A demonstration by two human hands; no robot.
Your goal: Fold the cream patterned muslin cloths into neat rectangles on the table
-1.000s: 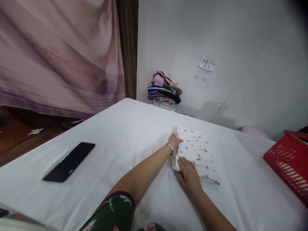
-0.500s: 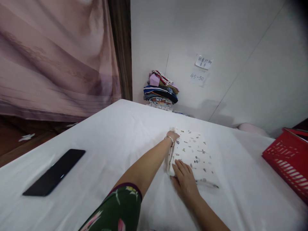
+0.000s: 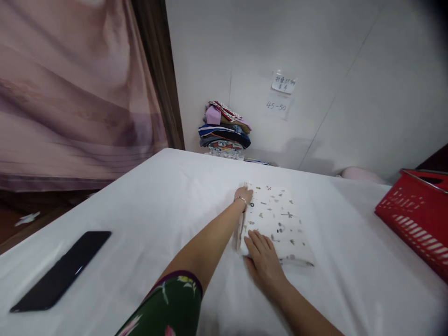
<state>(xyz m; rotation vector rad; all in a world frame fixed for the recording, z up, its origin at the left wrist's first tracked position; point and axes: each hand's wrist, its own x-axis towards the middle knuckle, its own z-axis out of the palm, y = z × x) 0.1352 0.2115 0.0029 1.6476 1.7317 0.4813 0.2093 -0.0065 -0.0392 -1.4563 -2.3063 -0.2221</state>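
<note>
A folded white cloth (image 3: 271,219) with small printed motifs in grey, green and brown lies flat on a white-covered table. At its far left corner my left hand (image 3: 243,193), with a bracelet at the wrist, grips the folded edge; most of its fingers are hidden. My right hand (image 3: 265,259) holds the near left corner, fingers on top and the thumb low against the edge. The cloth's left side shows several stacked layers between the two hands.
A dark flat slab (image 3: 63,270) lies on the table (image 3: 168,200) at the left. To the right stands a red plastic basket (image 3: 416,214). Folded clothes (image 3: 226,128) are piled beyond the far edge, against a wall bearing paper notes (image 3: 283,84). A pink curtain (image 3: 70,84) hangs at left.
My view has turned slightly, so most of the scene sits further left. Both hands keep their places at the cloth's left corners, and the cloth's folds look much the same.
</note>
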